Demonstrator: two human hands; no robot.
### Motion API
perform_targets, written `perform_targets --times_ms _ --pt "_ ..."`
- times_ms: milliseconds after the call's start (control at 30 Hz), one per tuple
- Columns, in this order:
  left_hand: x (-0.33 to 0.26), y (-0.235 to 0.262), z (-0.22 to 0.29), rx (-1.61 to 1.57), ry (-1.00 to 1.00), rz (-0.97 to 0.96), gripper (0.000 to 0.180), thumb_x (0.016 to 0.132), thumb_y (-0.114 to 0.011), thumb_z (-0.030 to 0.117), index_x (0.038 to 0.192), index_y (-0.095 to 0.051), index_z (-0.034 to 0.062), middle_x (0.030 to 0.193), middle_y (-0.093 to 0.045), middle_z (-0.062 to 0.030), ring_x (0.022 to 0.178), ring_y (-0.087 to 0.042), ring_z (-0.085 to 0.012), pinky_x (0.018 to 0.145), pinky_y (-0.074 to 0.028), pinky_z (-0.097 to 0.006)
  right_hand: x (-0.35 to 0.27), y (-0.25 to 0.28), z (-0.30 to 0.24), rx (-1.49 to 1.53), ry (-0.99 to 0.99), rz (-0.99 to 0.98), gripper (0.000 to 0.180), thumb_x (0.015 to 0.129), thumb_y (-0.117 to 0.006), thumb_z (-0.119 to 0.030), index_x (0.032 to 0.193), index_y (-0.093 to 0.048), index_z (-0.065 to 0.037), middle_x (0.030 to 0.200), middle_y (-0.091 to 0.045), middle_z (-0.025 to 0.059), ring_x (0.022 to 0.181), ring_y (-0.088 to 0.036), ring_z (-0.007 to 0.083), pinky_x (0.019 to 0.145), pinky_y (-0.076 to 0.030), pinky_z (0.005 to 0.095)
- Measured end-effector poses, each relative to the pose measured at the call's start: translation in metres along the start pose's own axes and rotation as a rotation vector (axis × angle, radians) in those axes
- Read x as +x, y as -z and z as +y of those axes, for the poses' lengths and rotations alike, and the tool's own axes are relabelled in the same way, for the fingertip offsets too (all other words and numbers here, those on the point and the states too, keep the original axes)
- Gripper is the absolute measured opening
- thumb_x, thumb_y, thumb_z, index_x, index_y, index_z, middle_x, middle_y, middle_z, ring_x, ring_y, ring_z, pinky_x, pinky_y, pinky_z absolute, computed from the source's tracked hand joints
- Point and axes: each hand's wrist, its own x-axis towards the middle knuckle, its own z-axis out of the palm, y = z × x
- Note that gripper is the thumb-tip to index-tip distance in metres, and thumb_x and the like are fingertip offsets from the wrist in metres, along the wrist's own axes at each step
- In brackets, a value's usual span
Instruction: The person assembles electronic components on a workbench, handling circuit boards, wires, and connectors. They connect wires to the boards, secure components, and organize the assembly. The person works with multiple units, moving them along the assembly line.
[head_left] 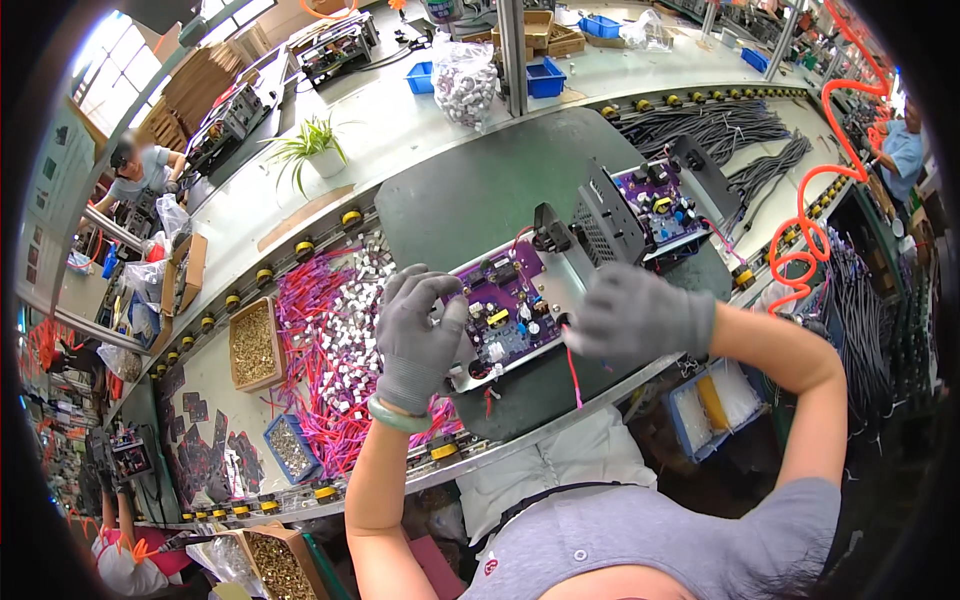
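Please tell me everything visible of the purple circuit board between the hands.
The purple circuit board lies component side up in a pale, metal-looking tray above the green mat. Black, yellow and pale components crowd it. The left hand is at its left end; contact is unclear. The blurred right hand is beyond its right end.

I'm in a factory workshop, on what looks like an electronics assembly line. Yellow rollers (350, 217) edge my long bench (208, 372), which holds a purple circuit board (520, 287), heaped red wires (308, 300), dark cables (715, 128) and a box of small metal parts (254, 345). An orange hose (848, 171) coils nearby, and co-workers (150, 172) show at the blurred sides.
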Motion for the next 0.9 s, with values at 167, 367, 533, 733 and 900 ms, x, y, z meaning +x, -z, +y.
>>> perform_targets --times_ms 167,367,533,733,900 --pt "0.005 -0.001 0.006 0.151 -0.056 -0.022 0.02 0.079 -0.073 0.017 0.097 -0.071 0.008 0.102 -0.07 -0.0088 0.109 -0.061 -0.0294 0.1 -0.045 -0.04 -0.03 -0.027 -0.015 -0.138 0.054 0.061 0.019 0.072 -0.064 -0.021 0.089 -0.064 -0.013 0.083 -0.055 -0.0008 0.083 -0.058 0.0152 0.092 -0.046 0.0331" --pt "0.016 0.007 0.051 -0.032 -0.21 -0.092 0.033 0.082 -0.073 0.021 0.112 -0.065 0.0088 0.107 -0.067 -0.0138 0.096 -0.066 -0.0315 0.086 -0.052 -0.041 0.022 -0.016 0.013 0.268 -0.455 0.254 0.011 0.077 -0.068 -0.016 0.088 -0.066 -0.015 0.086 -0.064 0.0023 0.089 -0.062 0.0218 0.096 -0.045 0.04" --pt "0.031 -0.016 0.065 0.352 -0.531 -0.07 0.016 0.08 -0.068 0.015 0.096 -0.065 0.0112 0.082 -0.063 -0.0057 0.07 -0.065 -0.0225 0.063 -0.05 -0.035 0.037 -0.049 0.021 0.49 -0.57 0.339 0.013 0.076 -0.072 -0.017 0.087 -0.067 -0.011 0.083 -0.068 0.0075 0.083 -0.066 0.0287 0.095 -0.046 0.0418" --pt "0.042 -0.011 0.062 0.673 -0.684 -0.146 0.009 0.079 -0.065 0.016 0.087 -0.063 0.0124 0.072 -0.057 -0.0042 0.063 -0.06 -0.021 0.057 -0.046 -0.034 0.034 -0.046 0.013 0.462 -0.633 0.379 0.012 0.079 -0.072 -0.016 0.089 -0.071 -0.01 0.078 -0.069 0.007 0.077 -0.067 0.0277 0.098 -0.045 0.0415" --pt "0.025 -0.035 0.044 0.133 -0.096 -0.391 0.013 0.087 -0.062 0.016 0.092 -0.067 0.0058 0.076 -0.067 -0.0115 0.072 -0.067 -0.0299 0.065 -0.052 -0.039 0.029 -0.055 0.007 0.488 -0.688 0.495 0.008 0.082 -0.071 -0.015 0.088 -0.069 -0.011 0.077 -0.068 0.0068 0.075 -0.066 0.0278 0.096 -0.047 0.0426"
